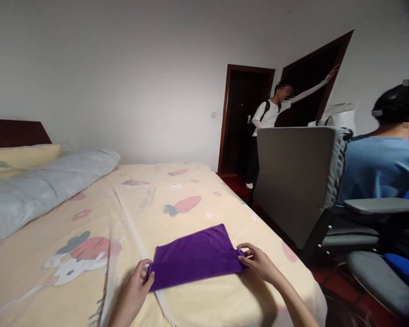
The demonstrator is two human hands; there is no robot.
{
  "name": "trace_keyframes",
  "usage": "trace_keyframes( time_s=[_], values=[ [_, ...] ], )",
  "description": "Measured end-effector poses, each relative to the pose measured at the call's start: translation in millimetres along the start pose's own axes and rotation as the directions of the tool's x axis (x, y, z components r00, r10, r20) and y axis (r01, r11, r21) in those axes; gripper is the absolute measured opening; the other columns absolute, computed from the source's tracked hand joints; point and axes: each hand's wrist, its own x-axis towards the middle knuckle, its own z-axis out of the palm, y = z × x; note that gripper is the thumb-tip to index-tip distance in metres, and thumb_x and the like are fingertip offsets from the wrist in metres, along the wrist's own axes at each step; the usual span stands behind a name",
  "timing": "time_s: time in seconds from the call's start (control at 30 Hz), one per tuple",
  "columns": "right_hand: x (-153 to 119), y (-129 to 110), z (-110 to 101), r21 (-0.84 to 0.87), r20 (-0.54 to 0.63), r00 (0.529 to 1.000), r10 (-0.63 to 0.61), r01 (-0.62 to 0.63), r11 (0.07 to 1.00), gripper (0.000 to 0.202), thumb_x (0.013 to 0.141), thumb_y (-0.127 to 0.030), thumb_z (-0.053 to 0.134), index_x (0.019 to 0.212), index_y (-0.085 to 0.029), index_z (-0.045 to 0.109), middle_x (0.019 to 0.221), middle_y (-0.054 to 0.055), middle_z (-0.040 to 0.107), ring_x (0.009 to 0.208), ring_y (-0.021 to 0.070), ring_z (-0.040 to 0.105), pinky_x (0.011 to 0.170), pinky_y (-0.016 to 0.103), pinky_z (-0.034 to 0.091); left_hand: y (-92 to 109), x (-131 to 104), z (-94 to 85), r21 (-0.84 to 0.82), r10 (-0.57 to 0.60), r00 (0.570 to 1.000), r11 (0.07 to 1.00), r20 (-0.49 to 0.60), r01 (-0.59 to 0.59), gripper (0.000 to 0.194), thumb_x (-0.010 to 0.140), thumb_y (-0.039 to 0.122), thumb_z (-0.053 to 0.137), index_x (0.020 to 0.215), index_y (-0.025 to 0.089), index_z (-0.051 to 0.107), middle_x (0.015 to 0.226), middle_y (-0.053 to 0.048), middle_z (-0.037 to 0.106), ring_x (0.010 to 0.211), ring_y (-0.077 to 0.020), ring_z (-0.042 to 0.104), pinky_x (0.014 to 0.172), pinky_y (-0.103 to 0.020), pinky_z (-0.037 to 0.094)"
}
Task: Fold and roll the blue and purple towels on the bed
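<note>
Cloth (194, 256), purple, lies on the bed (187, 172) near its close edge, right in front of me, with its near side folded over into a flat band. My left hand (139, 279) pinches the left end of that band between thumb and fingers; my right hand (259, 263) grips the right end the same way, the forearm reaching in over the bed's edge. From my remote seat I make out a carrot-print sheet, with a gray bolster (51, 188) and a yellow pillow (23, 156) off to the left. Right of the bed I see a gray chair (293, 177), a person in blue (385, 159) next to its backrest, and a person in white (269, 116) by the doorway (243, 113), one arm stretched up toward a frame.
</note>
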Motion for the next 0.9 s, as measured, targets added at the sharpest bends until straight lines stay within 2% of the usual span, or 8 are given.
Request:
trace_keyframes(
  time_s=[0.1, 0.2, 0.3, 0.4, 0.57, 0.7, 0.83, 0.9],
  values=[
    [-9, -2, -5, -0.075, 0.065, 0.998, 0.008, -0.003, 0.997, 0.029, 0.080, -0.033, 0.062, 0.106, -0.021, 0.065, 0.083, 0.004, 0.067, 0.076, 0.0204, 0.065, 0.067, 0.028, 0.050, -4, -10, -11.7, 0.115, 0.023, 0.994, 0.993, 0.109, -0.035, 0.025, 0.079, 0.040, 0.050, 0.099, 0.029, 0.060, 0.060, 0.005, 0.051, 0.058, -0.0199, 0.060, 0.058, -0.028, 0.044],
    [-19, -14, -8, -0.238, 0.060, 0.997, -0.056, 0.069, 0.969, 0.030, 0.077, -0.026, 0.062, 0.106, -0.022, 0.068, 0.103, 0.007, 0.064, 0.090, 0.0219, 0.063, 0.081, 0.030, 0.050, -1, -19, -23.5, 0.205, 0.139, 0.985, 0.966, 0.100, -0.157, 0.023, 0.079, 0.034, 0.056, 0.097, 0.030, 0.068, 0.084, -0.002, 0.066, 0.085, -0.0246, 0.066, 0.077, -0.032, 0.050],
    [-27, -29, -11, -0.289, 0.179, 0.968, -0.179, 0.225, 0.930, 0.036, 0.072, -0.018, 0.062, 0.108, -0.024, 0.068, 0.118, 0.007, 0.058, 0.111, 0.0236, 0.056, 0.101, 0.032, 0.043, 3, -25, -30.2, 0.147, 0.292, 0.942, 0.937, 0.164, -0.316, 0.026, 0.081, 0.035, 0.059, 0.105, 0.033, 0.071, 0.115, -0.007, 0.065, 0.111, -0.0285, 0.060, 0.098, -0.037, 0.047],
    [-29, -33, -9, -0.345, 0.303, 0.937, -0.176, 0.280, 0.896, 0.051, 0.060, -0.010, 0.062, 0.109, -0.025, 0.066, 0.118, 0.006, 0.058, 0.113, 0.0249, 0.053, 0.102, 0.035, 0.042, 3, -27, -31.4, 0.074, 0.323, 0.895, 0.930, 0.309, -0.361, 0.042, 0.074, 0.021, 0.063, 0.112, 0.037, 0.069, 0.124, -0.004, 0.063, 0.118, -0.0278, 0.057, 0.103, -0.037, 0.046],
    [-22, -24, -4, -0.356, 0.258, 0.950, -0.174, 0.261, 0.897, 0.044, 0.065, -0.010, 0.055, 0.104, -0.024, 0.068, 0.111, 0.005, 0.063, 0.105, 0.0237, 0.057, 0.095, 0.035, 0.045, 1, -21, -31.4, 0.006, 0.319, 0.898, 0.941, 0.304, -0.337, 0.047, 0.070, 0.008, 0.052, 0.109, 0.031, 0.068, 0.120, -0.004, 0.065, 0.116, -0.0233, 0.058, 0.103, -0.033, 0.044],
    [-13, -23, -6, -0.174, 0.211, 0.971, -0.113, 0.151, 0.973, 0.028, 0.077, -0.021, 0.056, 0.102, -0.020, 0.068, 0.102, 0.005, 0.070, 0.092, 0.0225, 0.063, 0.083, 0.033, 0.051, -1, -7, -32.9, -0.044, 0.217, 0.925, 0.976, 0.311, -0.214, 0.029, 0.082, 0.022, 0.052, 0.107, 0.025, 0.065, 0.104, -0.003, 0.070, 0.095, -0.0199, 0.065, 0.090, -0.030, 0.050],
    [10, -22, -4, 0.019, 0.209, 0.970, -0.125, 0.123, 0.992, 0.025, 0.085, -0.029, 0.053, 0.101, -0.018, 0.068, 0.099, 0.006, 0.072, 0.091, 0.0230, 0.066, 0.081, 0.033, 0.052, -2, 18, -27.5, -0.131, 0.128, 0.940, 0.987, 0.317, -0.090, 0.031, 0.088, 0.033, 0.047, 0.112, 0.020, 0.060, 0.088, -0.001, 0.071, 0.090, -0.0190, 0.068, 0.082, -0.027, 0.053],
    [26, -20, 0, -0.010, 0.103, 0.986, -0.133, 0.134, 0.991, 0.028, 0.087, -0.034, 0.052, 0.102, -0.017, 0.068, 0.099, 0.007, 0.072, 0.093, 0.0242, 0.067, 0.084, 0.035, 0.052, -3, 34, -23.0, -0.154, 0.093, 0.955, 0.987, 0.283, -0.051, 0.034, 0.091, 0.037, 0.043, 0.115, 0.019, 0.058, 0.087, -0.002, 0.072, 0.089, -0.0196, 0.070, 0.078, -0.027, 0.054]
  ],
)
